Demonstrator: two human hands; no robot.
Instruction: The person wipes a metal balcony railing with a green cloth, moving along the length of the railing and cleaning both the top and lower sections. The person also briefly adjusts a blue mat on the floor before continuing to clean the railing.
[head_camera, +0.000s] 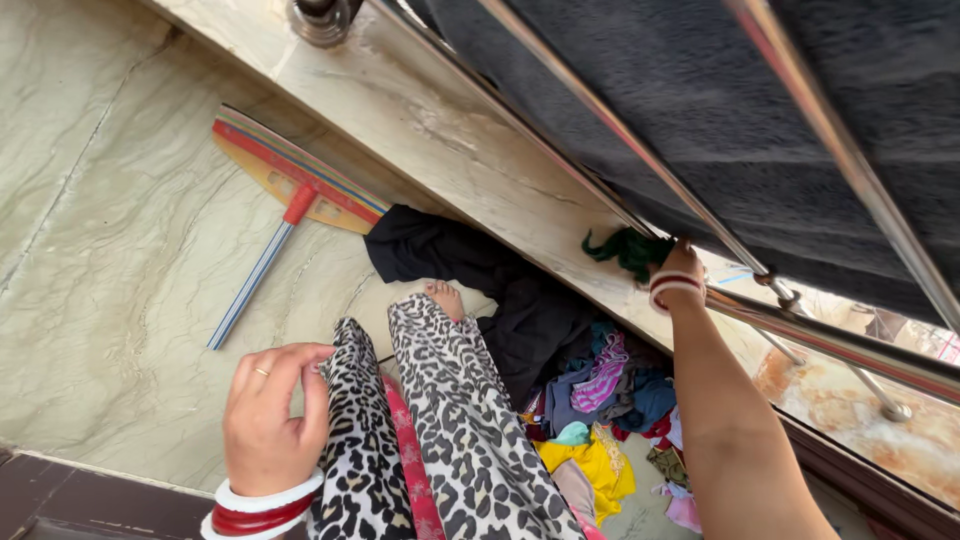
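- A green cloth (628, 250) is held by the right hand (678, 272), up at the steel rail (700, 225) on the right.
- The fingers of this hand are curled shut around the cloth, which is bunched up and sticks out to the left.
- A dark towel (740, 120) is hung over the rail, just above the hand.
- The left hand (268, 410) is held low on the near left, beside the spotted dress (450, 420).
- Its fingertips are pinched together on the edge of the dress.
- A pile of clothes (600, 400) is seen on the floor (120, 250), below the right arm.
- A broom (290, 200) is laid flat on the floor, far to the left.
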